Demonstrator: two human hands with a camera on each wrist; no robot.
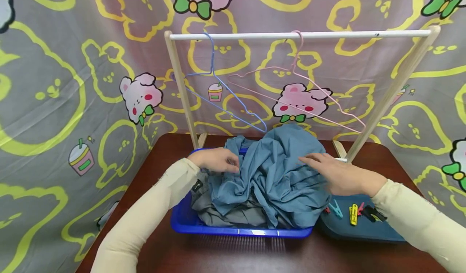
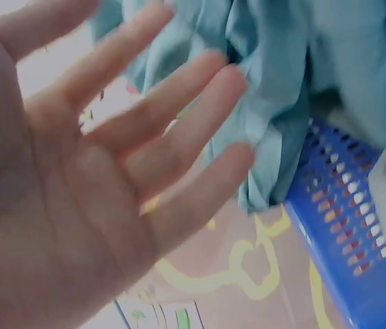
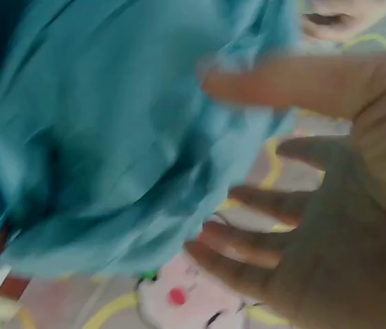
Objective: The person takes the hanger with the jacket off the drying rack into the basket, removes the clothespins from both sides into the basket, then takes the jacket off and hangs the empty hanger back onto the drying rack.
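A crumpled blue-teal cloth garment (image 1: 284, 168) is heaped in a blue plastic basket (image 1: 233, 229), over a grey garment (image 1: 233, 212). My left hand (image 1: 214, 159) hovers at the heap's left side; the left wrist view shows its fingers (image 2: 186, 151) spread and holding nothing. On the other side, my right hand (image 1: 342, 174) is beside the blue-teal cloth. In the right wrist view the right thumb (image 3: 275, 86) and fingers are extended around the cloth's edge without gripping it; whether they touch it is unclear.
Behind the basket stands a rack with a white rail (image 1: 247, 36), carrying a blue hanger (image 1: 233, 91) and a pink hanger (image 1: 313, 79). At right, a dark blue tray (image 1: 349, 230) holds several clothespins (image 1: 353, 214). All stand on a brown table (image 1: 153, 224).
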